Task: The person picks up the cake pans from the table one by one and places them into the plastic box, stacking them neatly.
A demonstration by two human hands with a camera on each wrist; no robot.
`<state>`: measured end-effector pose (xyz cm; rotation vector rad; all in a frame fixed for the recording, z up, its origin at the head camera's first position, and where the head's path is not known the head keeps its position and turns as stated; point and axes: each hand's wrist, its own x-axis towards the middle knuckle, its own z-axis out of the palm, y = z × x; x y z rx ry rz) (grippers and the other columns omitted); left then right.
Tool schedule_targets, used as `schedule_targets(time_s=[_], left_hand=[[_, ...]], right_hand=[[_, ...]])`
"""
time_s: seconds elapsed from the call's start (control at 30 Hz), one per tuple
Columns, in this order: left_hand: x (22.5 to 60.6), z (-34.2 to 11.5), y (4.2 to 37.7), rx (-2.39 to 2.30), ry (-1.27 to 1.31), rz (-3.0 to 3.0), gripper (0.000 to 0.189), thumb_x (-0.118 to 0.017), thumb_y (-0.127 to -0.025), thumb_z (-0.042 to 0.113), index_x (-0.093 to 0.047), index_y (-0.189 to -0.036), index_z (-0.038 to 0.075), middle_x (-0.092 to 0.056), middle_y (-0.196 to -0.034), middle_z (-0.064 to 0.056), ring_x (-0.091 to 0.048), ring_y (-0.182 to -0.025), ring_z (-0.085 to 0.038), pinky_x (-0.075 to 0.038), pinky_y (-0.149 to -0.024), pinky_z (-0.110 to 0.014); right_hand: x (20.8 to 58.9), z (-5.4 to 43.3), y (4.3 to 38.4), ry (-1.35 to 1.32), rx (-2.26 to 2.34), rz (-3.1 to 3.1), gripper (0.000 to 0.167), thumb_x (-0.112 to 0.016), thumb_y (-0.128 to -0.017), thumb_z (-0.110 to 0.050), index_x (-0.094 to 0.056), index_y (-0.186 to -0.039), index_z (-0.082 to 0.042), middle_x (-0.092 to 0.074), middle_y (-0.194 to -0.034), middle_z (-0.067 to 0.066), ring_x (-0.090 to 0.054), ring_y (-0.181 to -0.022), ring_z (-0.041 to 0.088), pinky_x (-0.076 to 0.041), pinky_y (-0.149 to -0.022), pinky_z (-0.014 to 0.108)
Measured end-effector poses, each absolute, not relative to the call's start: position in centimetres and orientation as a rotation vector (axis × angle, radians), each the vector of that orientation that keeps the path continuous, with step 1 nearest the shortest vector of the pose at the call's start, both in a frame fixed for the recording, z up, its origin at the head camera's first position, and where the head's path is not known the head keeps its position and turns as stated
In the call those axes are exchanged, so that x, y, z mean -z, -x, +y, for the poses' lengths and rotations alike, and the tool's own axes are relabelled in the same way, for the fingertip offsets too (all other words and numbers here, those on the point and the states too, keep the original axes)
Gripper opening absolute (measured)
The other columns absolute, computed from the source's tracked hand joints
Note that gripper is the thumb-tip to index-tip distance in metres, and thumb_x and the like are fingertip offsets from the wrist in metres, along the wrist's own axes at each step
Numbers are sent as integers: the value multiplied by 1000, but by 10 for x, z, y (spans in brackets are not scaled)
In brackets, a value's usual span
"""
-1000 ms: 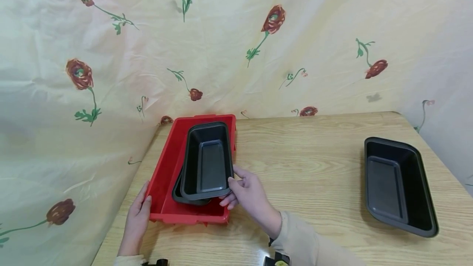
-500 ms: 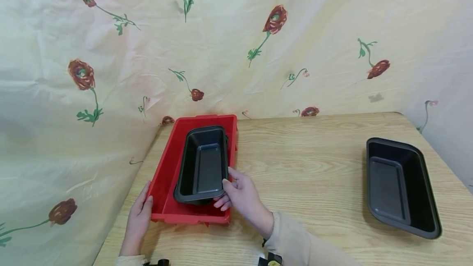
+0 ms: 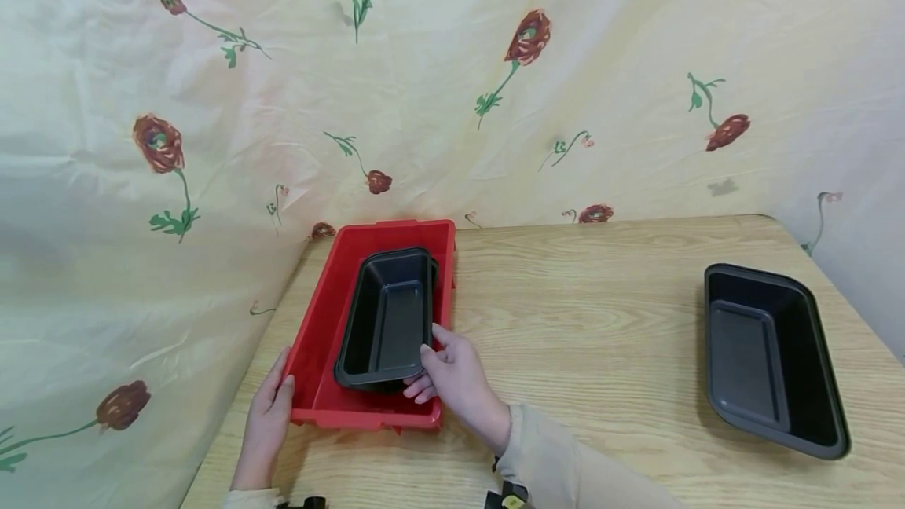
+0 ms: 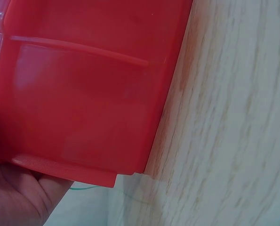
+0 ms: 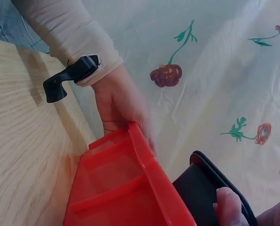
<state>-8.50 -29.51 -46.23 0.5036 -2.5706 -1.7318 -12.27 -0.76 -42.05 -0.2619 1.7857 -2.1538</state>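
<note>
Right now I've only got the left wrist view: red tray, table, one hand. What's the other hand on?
Observer: Right hand holds a black pan near its closer right corner.
Operator: Anything under it?
Observer: Head view shows another dark rim peeking out by its far right corner, inside the tray.
Operator: Any other pan?
Observer: Yes, a second pan sits well apart at the right of the table.

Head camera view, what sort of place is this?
Possibly an improvised indoor recording corner: a pale wood-grain tabletop, a creased cream sheet printed with red flowers rising behind it, and a small, black, wrist-worn device suggest that.
</note>
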Motion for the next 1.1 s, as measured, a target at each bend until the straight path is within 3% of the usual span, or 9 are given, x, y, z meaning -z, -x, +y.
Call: schedule_targets(time_s=[0.27, 0.4, 0.7, 0.87, 1.0, 1.1], left_hand=[[463, -295, 85, 1741, -517, -2566, 54, -34, -107, 23, -13, -157, 29, -15, -162, -7, -23, -143, -34, -36, -107, -48], [463, -296, 86, 1745, -516, -2563, 55, -34, -107, 23, -14, -157, 28, -15, -162, -7, -22, -143, -34, -35, -107, -48], [462, -295, 85, 1751, -516, -2561, 54, -34, -107, 24, -15, -157, 29, -15, -162, -6, -21, -144, -34, -32, -110, -49], [461, -295, 85, 1746, -510, -2564, 54, -34, -107, 25, -15, -157, 28, -15, -162, -6, -22, -144, -33, -33, -109, -48], [461, -295, 85, 1746, -509, -2565, 54, -34, -107, 24, -15, -157, 28, -15, -162, -6, -21, -144, -33, -32, -110, -48], [462, -295, 85, 1748, -511, -2565, 54, -34, -107, 23, -14, -157, 28, -14, -162, -6, -21, -144, -33, -32, -110, -49]], right_hand=[[423, -13, 126, 226, 2143, 1842, 57, -51, -102, -11, -26, -151, 4, -70, -82, 21, -69, -62, 30, -59, -58, 35], [424, -16, 128, 216, 2136, 1840, 55, -51, -102, -11, -29, -150, 4, -70, -83, 23, -70, -62, 29, -59, -58, 35], [426, -16, 132, 164, 2111, 1798, 62, -50, -102, -10, -17, -151, 10, -70, -80, 21, -69, -59, 27, -58, -56, 34], [426, -12, 138, 189, 2065, 1754, 57, -48, -103, -9, -23, -151, 6, -69, -88, 28, -66, -53, 21, -57, -52, 31], [425, -8, 142, 221, 2005, 1745, 52, -48, -102, -9, -29, -150, 3, -69, -88, 25, -62, -48, 17, -55, -48, 27], [424, -6, 143, 258, 1953, 1766, 56, -48, -102, -8, -23, -151, 6, -70, -85, 23, -60, -46, 15, -53, -45, 26]])
